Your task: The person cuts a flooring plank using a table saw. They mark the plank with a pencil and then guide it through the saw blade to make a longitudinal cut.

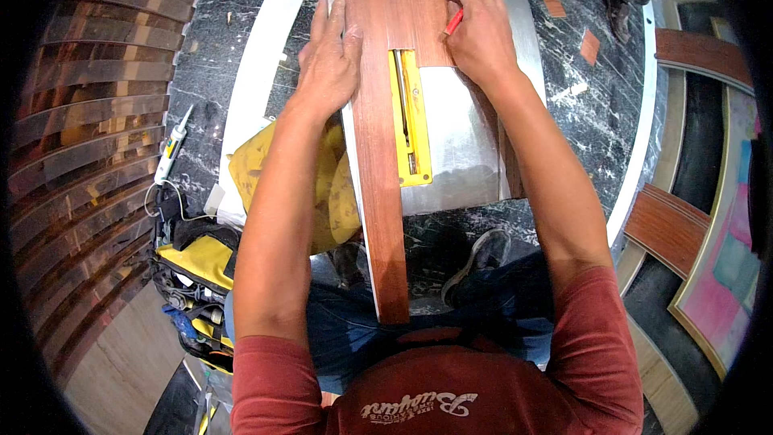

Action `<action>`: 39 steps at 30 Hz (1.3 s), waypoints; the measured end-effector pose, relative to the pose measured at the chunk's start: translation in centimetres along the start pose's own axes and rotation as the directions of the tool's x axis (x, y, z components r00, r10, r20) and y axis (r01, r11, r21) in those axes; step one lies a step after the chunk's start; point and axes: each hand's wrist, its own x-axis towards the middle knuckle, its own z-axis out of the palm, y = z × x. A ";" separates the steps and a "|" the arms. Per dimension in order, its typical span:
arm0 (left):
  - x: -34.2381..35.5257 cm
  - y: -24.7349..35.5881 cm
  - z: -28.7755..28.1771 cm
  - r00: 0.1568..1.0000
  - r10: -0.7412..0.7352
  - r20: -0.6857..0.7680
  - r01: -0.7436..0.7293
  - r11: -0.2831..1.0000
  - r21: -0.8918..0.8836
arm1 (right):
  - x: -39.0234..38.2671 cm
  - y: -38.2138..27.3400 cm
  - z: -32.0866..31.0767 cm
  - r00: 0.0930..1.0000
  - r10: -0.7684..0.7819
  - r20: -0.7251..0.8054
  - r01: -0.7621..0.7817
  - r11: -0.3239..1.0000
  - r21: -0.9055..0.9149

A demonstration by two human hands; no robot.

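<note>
A reddish-brown plank (372, 129) with a long cutout along its right side lies on a silver metal saw table (463, 125). The cutout leaves a yellow slotted insert plate (417, 137) showing. My left hand (330, 60) rests at the plank's left edge, fingers stretched out away from me, holding nothing. At the far right side of the plank, my right hand (485, 40) grips a red pencil (456, 22) between thumb and fingers. That hand lies against the board by the cutout's far corner, and its fingertips are partly hidden.
A yellow piece (262, 157) sticks out below the table's left side. A tube (172, 149) and a yellow-black tool bag (201, 258) are at left, beside stacked brown planks (97, 113). Wood offcuts (590, 47) lie on the floor; another person's shoe (616, 12) shows at far right.
</note>
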 end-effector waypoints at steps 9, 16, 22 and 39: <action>0.1 -0.7 -0.1 1.000 0.025 -0.014 -0.025 1.000 0.007 | -0.1 -0.5 0.0 0.999 0.004 0.032 -0.004 1.000 -0.012; 0.2 -1.3 -0.1 0.999 0.049 -0.016 -0.049 0.999 -0.002 | -0.2 -0.3 0.6 0.999 -0.025 -0.025 0.024 0.999 -0.043; 0.2 -1.4 -0.1 1.000 0.013 -0.007 -0.014 1.000 -0.028 | -0.1 -0.3 0.3 0.997 0.006 0.074 -0.001 0.998 -0.059; 0.2 -1.9 -0.5 0.999 0.040 -0.017 -0.041 0.999 -0.035 | 0.0 -0.8 0.9 0.999 -0.041 0.006 0.042 0.993 -0.110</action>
